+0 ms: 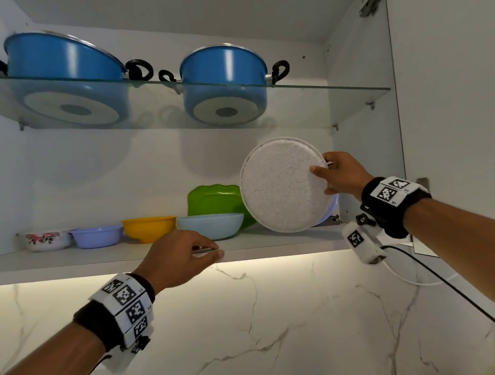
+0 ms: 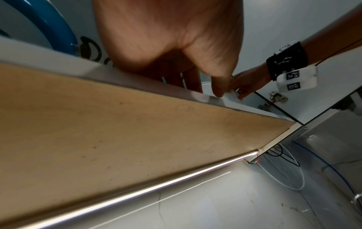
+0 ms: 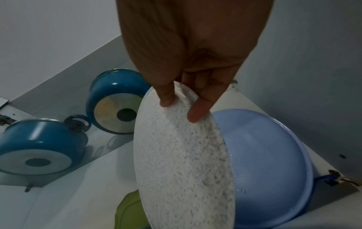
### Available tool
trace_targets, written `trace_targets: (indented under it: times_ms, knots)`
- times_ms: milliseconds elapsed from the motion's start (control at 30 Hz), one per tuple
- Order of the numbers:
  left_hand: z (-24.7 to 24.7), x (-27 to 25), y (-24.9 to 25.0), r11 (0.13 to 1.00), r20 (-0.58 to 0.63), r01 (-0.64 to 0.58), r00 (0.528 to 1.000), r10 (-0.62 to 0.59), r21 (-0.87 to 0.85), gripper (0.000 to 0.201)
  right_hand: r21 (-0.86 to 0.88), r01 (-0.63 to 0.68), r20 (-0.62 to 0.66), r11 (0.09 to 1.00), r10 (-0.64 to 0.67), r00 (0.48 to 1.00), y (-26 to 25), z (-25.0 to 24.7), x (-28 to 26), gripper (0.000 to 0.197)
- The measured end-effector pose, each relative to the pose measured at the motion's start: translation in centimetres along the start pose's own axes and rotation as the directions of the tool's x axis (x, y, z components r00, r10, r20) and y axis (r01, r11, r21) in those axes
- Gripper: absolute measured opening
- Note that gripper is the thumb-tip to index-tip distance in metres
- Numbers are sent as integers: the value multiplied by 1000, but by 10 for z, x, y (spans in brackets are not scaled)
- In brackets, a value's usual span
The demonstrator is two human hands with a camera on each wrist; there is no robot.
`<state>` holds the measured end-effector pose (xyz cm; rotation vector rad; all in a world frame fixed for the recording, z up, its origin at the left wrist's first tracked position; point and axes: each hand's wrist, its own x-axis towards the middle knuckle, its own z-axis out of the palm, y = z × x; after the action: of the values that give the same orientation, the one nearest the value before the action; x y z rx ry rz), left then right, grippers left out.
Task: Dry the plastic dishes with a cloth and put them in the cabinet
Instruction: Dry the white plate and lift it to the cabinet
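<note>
The right hand (image 1: 342, 175) has its grip pinched on the upper right rim of a speckled white plate (image 1: 284, 186), thumb on the face and fingers behind, holding it on edge at the right end of the lower cabinet shelf (image 1: 284, 242), in front of a pale blue basin (image 3: 270, 162) and beside a green plate (image 1: 213, 198). The round, matt plate looks stiff, light and unlikely to break, though its smooth rim could slip, so the rim pinch suits it. The left hand (image 1: 181, 255) rests loosely curled at the shelf's front edge, holding nothing.
</note>
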<state>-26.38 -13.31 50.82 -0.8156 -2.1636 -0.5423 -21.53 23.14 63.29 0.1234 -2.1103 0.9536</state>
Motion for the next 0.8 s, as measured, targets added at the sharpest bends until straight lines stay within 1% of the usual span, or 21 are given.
trace_targets:
  times_ms: [67,167,200,267,367,467,667,733,800]
  knots:
    - [2,5,-4,999,-45,7,999,-9,-34,58,11,-15,41,1000,14,999,-1,7,14,29]
    - [9,7,-13,998,-107,-1,994,-6,-64,50,17,-42,67,999,41,997,-4,15,30,26]
    - [11,7,-15,999,-129,-11,992,4,-49,49,15,-50,74,999,49,996,-5,16,35,24]
    - [14,4,-16,998,-182,-47,982,54,42,50,3,-66,85,998,66,994,-5,18,45,21]
    - [18,0,-13,985,-235,-95,964,127,144,49,-15,-87,107,996,88,990,-2,20,55,27]
    - [19,0,-13,981,-251,-75,961,119,177,48,-33,-97,129,995,101,986,3,24,65,33]
    - [17,-1,-8,964,-237,-81,961,143,254,48,-63,-111,181,992,121,976,8,38,83,32]
    - [17,-1,-7,957,-235,-84,960,152,278,49,-57,-117,202,992,126,971,8,44,89,35]
    - [18,-2,-7,951,-227,-92,960,164,297,50,-48,-122,221,991,130,967,8,50,96,32]
